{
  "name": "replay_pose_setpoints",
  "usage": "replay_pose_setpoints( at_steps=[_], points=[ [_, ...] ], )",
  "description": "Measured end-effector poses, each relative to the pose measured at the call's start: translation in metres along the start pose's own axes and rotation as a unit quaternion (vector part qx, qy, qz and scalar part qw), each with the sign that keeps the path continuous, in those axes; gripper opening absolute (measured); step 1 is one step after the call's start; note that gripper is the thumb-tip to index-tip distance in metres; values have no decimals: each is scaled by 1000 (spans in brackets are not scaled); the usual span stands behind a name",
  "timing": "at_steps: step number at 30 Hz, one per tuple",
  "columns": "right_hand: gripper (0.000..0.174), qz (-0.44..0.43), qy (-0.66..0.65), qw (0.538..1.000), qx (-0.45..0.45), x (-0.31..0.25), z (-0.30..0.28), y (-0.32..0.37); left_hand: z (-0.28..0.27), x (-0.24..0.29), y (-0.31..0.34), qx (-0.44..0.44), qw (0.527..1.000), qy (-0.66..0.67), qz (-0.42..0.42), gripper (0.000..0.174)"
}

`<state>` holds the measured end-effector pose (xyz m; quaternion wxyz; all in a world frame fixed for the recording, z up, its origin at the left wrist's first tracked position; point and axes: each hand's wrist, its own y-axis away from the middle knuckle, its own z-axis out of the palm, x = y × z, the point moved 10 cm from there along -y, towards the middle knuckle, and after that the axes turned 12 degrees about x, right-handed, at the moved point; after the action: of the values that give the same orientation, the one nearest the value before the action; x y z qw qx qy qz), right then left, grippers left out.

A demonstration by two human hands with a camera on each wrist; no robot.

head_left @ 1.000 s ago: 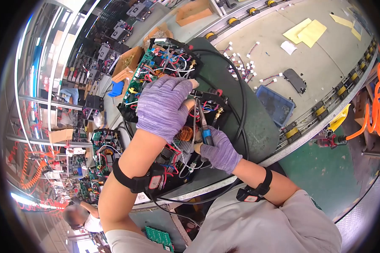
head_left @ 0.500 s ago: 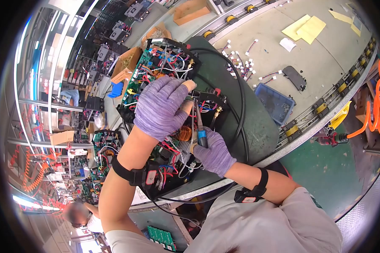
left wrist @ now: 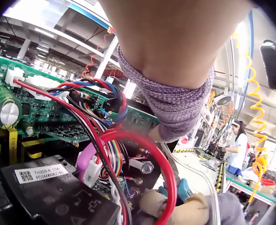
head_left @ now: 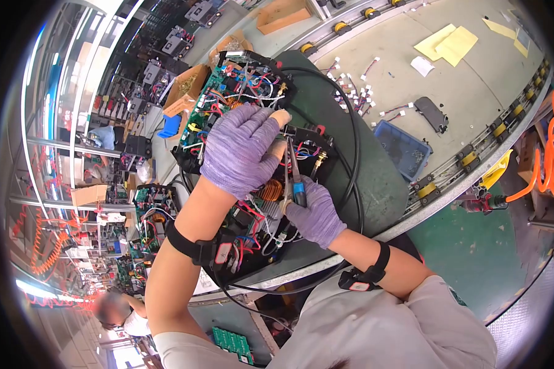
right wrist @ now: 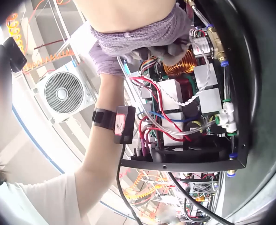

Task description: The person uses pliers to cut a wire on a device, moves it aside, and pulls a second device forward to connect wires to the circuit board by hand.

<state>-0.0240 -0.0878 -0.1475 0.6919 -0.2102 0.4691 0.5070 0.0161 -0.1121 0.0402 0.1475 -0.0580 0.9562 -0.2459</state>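
In the head view, my gloved left hand lies over a chassis full of wiring and a green circuit board. Its bare thumb and fingertip reach toward the metal panel; what they touch is hidden. My gloved right hand grips blue-handled pliers, their slim metal nose pointing up beside the left thumb. A copper coil sits below the hands inside the chassis. A brass fitting stands out of the panel. Around the left hand, a thick red wire and a clear tube loop through the left wrist view.
A thick black cable curves along the green mat. Right of it stand a blue tray, a black plate and loose white connectors. Another wired unit lies at left. A carton holds small parts.
My right hand has shifted slightly left, with the pliers tilting more upright. The left hand drew back a little, then returned over the chassis.
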Motion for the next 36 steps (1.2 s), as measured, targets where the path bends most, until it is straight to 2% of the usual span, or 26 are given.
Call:
replay_pose_setpoints(
  at_steps=[2,5,8,14,17,20,23,26,29,32,36],
  points=[
    [33,-66,119,990,25,-4,-3,-2,-1,0,0,7,1000,2,0,46],
    [33,-3,52,999,1,2,-4,-1,-1,-2,-1,10,1000,17,-4,45],
    [34,-35,101,994,-12,8,-10,-4,-4,0,-2,14,1000,13,5,45],
    [33,45,-62,997,-32,12,-4,2,-3,1,-3,10,1000,3,5,45],
    [32,130,-115,983,-51,9,3,10,-3,1,-2,13,1000,1,5,45],
    [34,126,-164,976,-69,11,8,9,-4,1,-3,16,1000,8,7,45],
    [27,18,36,999,-3,-2,-3,2,-3,2,-4,13,1000,15,10,46],
    [26,-126,138,981,47,-16,-8,1,-4,4,-4,23,999,16,18,46],
    [35,55,-37,998,-13,8,4,4,-5,5,-6,20,999,15,19,46],
    [35,154,-206,955,-149,8,12,11,-1,-1,-4,-1,1000,20,1,43],
    [28,67,-42,995,-59,12,-1,-2,-2,1,-5,11,1000,24,6,43]
  ],
)
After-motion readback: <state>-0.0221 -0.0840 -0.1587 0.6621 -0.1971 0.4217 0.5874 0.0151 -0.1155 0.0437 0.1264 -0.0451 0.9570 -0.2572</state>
